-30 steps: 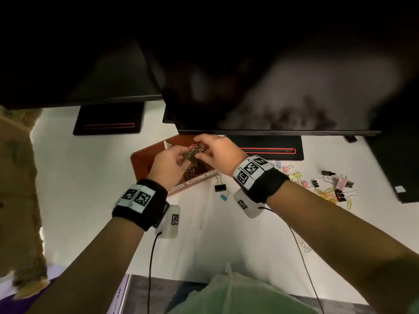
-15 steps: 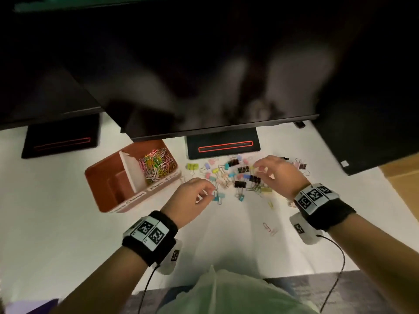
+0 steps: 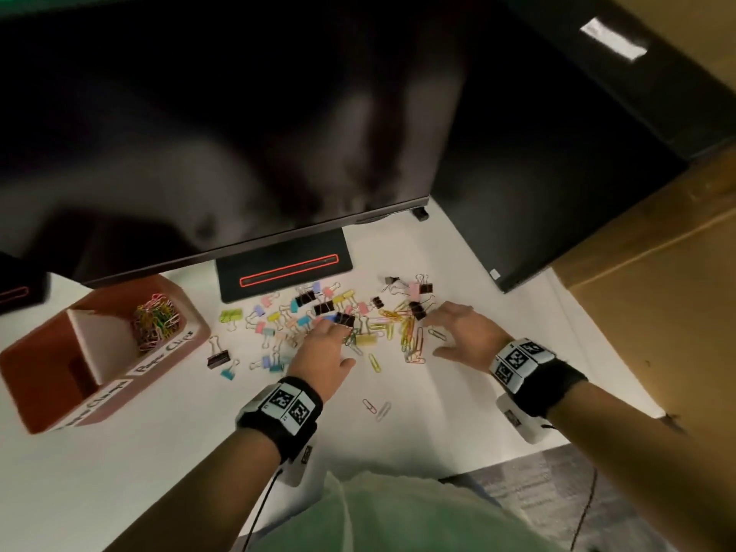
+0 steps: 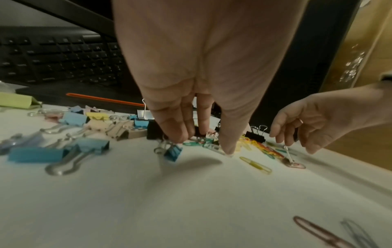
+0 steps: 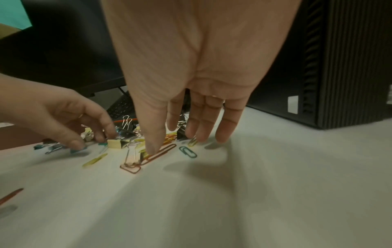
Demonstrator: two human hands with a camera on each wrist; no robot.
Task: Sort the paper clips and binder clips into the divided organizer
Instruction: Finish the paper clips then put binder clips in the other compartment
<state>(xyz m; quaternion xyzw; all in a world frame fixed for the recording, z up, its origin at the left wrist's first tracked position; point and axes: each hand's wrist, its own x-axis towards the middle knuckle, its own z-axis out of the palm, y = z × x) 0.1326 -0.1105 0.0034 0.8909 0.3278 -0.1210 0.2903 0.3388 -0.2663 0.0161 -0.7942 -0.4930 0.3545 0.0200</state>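
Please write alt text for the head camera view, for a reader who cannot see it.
Two hands, the left hand and the right hand, reach into a scatter of coloured binder clips and paper clips on a white desk. At left stands a brown divided organizer; one compartment holds paper clips.

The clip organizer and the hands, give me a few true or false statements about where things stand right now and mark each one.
1. The organizer sits to the left of the loose pile. True.
2. Its compartment labelled for paper clips is bare. False: a heap of coloured paper clips lies in it.
3. Binder clips are still scattered on the desk. True.
4. The left hand is over the organizer. False: it reaches into the pile of clips on the desk.
5. The right hand has its fingers spread down onto the desk among paper clips. True.
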